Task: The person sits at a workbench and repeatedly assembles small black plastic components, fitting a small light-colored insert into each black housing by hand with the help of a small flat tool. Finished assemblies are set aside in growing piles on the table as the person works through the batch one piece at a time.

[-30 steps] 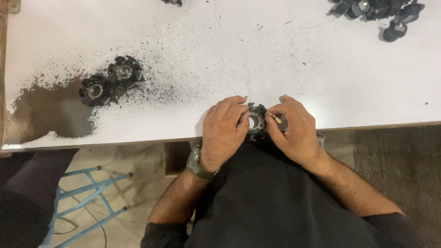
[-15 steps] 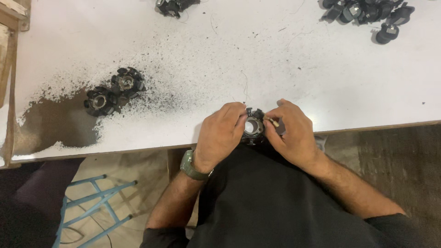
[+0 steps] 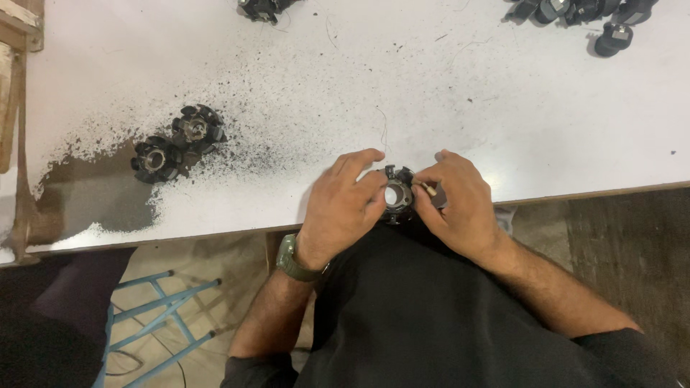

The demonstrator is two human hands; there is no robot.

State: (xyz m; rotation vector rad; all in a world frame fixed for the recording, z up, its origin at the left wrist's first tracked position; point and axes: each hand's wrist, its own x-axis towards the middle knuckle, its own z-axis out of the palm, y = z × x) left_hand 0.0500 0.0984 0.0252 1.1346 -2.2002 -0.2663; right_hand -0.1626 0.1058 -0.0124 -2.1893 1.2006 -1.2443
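Note:
A round black toothed part with a metal hub (image 3: 397, 194) sits at the near edge of the white table (image 3: 445, 108), held between both hands. My left hand (image 3: 345, 208) grips its left side, a green watch on that wrist. My right hand (image 3: 460, 205) holds its right side and pinches a small pale piece (image 3: 430, 190) against it with the fingertips. Much of the part is hidden by my fingers.
Two similar black toothed parts (image 3: 176, 142) lie at the left amid dark speckled wear. More dark parts sit at the top right (image 3: 589, 18) and top centre (image 3: 262, 8). A blue stool frame (image 3: 154, 323) stands below the table's left side.
The view has shifted slightly, so the table sits lower in frame. Both hands stay on the part at the table's edge with only small finger movements.

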